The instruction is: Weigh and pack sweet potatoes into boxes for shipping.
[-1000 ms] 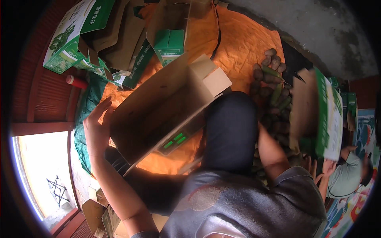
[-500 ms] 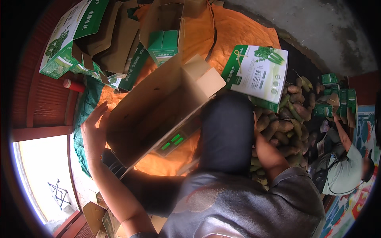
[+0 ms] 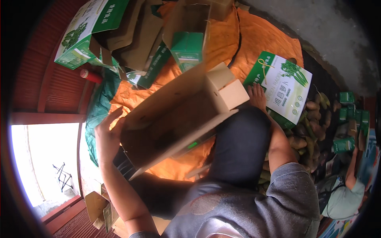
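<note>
In front of me an open cardboard box [image 3: 170,115], brown inside, lies tilted with its end flaps folded out. My left hand [image 3: 108,133] is at its left end, fingers stretched and apart, seemingly against the cardboard. Beyond my raised knee, my right hand [image 3: 257,97] rests with extended fingers by the near-left edge of a closed green-and-white carton [image 3: 283,87] with a vegetable picture and a cord handle. That carton lies over a heap of long green-and-brown radishes [image 3: 311,127]. A lit green display [image 3: 192,145] shows partly behind the open box's near wall.
An orange sheet [image 3: 174,160] covers the floor. More open cartons [image 3: 135,35] stand at the far left beside a red cylinder [image 3: 90,75]. At the right, another person [image 3: 343,194] reaches toward stacked small green boxes [image 3: 343,145]. Flattened cardboard [image 3: 96,208] lies at lower left.
My right hand has come from beside my knee up to the green-and-white carton. My left hand stays at the open box, which now covers more of the display. The whole view has shifted.
</note>
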`<state>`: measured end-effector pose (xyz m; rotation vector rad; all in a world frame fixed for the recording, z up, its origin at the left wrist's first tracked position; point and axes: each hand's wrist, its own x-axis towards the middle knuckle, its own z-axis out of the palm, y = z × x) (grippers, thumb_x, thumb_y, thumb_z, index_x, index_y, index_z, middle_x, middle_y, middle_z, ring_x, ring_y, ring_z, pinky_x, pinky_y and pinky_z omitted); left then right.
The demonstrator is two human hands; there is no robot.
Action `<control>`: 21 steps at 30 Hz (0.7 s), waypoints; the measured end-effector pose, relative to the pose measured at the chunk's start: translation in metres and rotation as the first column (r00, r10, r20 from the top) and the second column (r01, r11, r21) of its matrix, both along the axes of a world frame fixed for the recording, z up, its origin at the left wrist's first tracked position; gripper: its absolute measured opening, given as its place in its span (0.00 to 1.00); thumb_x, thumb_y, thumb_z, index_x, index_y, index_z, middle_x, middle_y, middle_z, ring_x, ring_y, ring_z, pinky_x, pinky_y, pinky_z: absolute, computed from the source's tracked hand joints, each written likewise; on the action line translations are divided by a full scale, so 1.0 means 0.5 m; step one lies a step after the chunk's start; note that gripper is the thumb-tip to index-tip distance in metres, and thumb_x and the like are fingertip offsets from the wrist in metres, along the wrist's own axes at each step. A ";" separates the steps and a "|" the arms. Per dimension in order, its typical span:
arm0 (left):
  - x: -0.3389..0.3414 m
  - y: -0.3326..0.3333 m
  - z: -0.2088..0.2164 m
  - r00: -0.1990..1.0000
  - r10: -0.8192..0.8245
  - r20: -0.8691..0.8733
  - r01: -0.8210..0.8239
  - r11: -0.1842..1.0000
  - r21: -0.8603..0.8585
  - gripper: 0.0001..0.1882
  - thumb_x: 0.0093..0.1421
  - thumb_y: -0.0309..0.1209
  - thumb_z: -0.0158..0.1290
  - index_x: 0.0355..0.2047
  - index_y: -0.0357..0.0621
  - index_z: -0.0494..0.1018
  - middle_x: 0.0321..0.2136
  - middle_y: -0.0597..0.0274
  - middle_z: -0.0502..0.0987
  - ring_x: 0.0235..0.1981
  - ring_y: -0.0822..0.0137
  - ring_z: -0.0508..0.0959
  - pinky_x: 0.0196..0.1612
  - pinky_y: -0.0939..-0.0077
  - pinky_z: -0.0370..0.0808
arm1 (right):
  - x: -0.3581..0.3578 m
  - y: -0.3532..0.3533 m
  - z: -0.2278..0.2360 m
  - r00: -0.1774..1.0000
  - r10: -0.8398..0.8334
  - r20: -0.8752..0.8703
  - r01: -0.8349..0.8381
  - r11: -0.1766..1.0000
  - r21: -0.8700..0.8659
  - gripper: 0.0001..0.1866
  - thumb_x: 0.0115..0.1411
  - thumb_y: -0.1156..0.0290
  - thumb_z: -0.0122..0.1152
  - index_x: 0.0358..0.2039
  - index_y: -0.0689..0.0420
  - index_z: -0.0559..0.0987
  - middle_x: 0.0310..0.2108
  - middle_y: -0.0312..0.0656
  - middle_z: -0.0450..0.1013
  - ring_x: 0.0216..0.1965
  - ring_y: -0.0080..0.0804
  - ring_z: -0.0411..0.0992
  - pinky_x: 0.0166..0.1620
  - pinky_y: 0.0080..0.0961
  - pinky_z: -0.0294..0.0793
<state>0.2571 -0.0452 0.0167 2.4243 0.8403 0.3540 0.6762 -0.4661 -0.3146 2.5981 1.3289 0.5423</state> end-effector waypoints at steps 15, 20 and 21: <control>0.016 0.008 0.031 1.000 -0.010 0.007 0.010 1.000 0.011 0.16 0.65 0.27 0.57 0.51 0.35 0.79 0.46 0.49 0.83 0.49 0.58 0.83 0.54 0.67 0.76 | 0.145 -0.079 0.408 0.804 -0.582 -0.125 0.583 0.812 -0.030 0.09 0.62 0.75 0.51 0.42 0.62 0.76 0.41 0.55 0.79 0.46 0.53 0.79 0.47 0.47 0.80; 0.011 0.009 0.025 1.000 -0.015 0.013 0.015 1.000 -0.024 0.15 0.65 0.26 0.57 0.51 0.35 0.79 0.46 0.50 0.84 0.49 0.58 0.83 0.55 0.67 0.76 | 0.257 -0.154 0.516 0.715 -0.694 -0.085 0.696 0.718 -0.010 0.13 0.61 0.74 0.55 0.47 0.56 0.77 0.42 0.56 0.80 0.47 0.61 0.78 0.48 0.53 0.79; 0.006 0.012 0.019 1.000 0.003 0.009 -0.002 0.999 -0.032 0.15 0.65 0.26 0.57 0.51 0.36 0.79 0.46 0.51 0.84 0.49 0.58 0.83 0.54 0.67 0.77 | 0.252 -0.132 0.564 0.704 -0.704 -0.089 0.709 0.703 0.049 0.14 0.61 0.74 0.56 0.48 0.55 0.77 0.42 0.56 0.79 0.47 0.63 0.77 0.49 0.54 0.78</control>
